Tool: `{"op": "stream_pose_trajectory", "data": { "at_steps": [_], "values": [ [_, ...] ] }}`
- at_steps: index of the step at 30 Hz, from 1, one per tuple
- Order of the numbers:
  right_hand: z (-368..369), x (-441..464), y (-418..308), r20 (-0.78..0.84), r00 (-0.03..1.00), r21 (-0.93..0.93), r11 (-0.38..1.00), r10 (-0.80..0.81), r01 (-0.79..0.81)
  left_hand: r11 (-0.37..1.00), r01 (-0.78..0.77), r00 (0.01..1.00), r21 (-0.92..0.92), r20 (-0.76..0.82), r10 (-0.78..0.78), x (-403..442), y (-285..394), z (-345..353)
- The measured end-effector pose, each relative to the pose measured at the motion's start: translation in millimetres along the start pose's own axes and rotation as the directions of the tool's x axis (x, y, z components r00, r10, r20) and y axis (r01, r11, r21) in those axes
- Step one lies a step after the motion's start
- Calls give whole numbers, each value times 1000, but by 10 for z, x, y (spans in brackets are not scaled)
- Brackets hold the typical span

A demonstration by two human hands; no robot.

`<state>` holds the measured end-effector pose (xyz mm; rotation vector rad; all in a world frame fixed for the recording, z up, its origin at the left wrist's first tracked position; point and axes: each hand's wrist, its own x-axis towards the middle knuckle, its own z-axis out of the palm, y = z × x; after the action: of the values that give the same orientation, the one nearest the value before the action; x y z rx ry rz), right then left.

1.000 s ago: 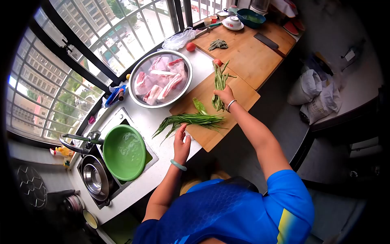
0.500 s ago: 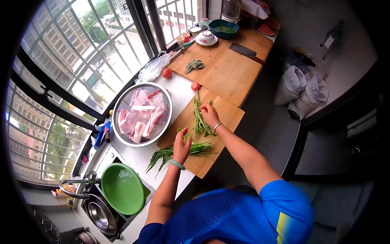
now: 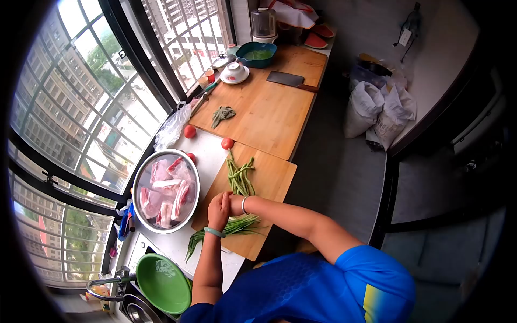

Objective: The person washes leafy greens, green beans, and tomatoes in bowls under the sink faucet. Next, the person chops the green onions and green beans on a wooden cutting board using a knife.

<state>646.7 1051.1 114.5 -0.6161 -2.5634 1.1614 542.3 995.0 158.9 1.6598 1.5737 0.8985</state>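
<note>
My left hand (image 3: 218, 211), a pale green bangle on its wrist, presses against my right hand (image 3: 236, 205), which wears a silver bangle. Both hands look closed, and whatever lies between their fingers is hidden. They meet above the smaller cutting board (image 3: 273, 177). Just beyond them lies a bundle of long green beans (image 3: 240, 178). A bunch of thin leafy greens (image 3: 241, 225) sits nearer me, partly under my left wrist. To the left, a steel basin (image 3: 139, 212) holds several pieces of raw meat (image 3: 167, 183).
A larger board (image 3: 258, 118) bears a cleaver (image 3: 285, 79), a wilted green clump (image 3: 222, 114) and a lidded white bowl (image 3: 235, 72). One tomato (image 3: 227, 143) rests by the boards' junction, another tomato (image 3: 189, 131) near the plastic bag (image 3: 172, 128). A green basin (image 3: 163, 282) stands at the sink.
My right hand has left the beans and come to my left hand; the two now touch. A bit of green by my left fingers is hidden now. The view has shifted.
</note>
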Motion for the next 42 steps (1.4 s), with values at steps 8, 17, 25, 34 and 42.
{"op": "stream_pose_trajectory", "data": {
  "at_steps": [8, 17, 25, 34, 42],
  "values": [
    [-1136, -1053, 102, -166, 982, -66, 994, -94, 84, 939, 226, 945, -260, 294, -146, 668, 554, 393],
    [-2079, -6491, 1049, -404, 437, 915, 343, 804, 215, 554, 461, 824, -693, 566, 23, 1893, 1564, 2542],
    [1687, -8840, 1234, 309, -399, 576, -504, 863, -644, 641, -722, 594, 261, 708, 382, 3596, 1395, 5633],
    [1209, -8256, 1342, 669, -424, 717, -382, 610, 583, 647, -757, 333, 91, 906, 262, 3762, 4012, 9316],
    [62, -9217, 2242, 625, -408, 591, -63, 665, 804, 359, -882, -260, -304, 951, 167, 2573, 4751, 12892]
  ]
}}
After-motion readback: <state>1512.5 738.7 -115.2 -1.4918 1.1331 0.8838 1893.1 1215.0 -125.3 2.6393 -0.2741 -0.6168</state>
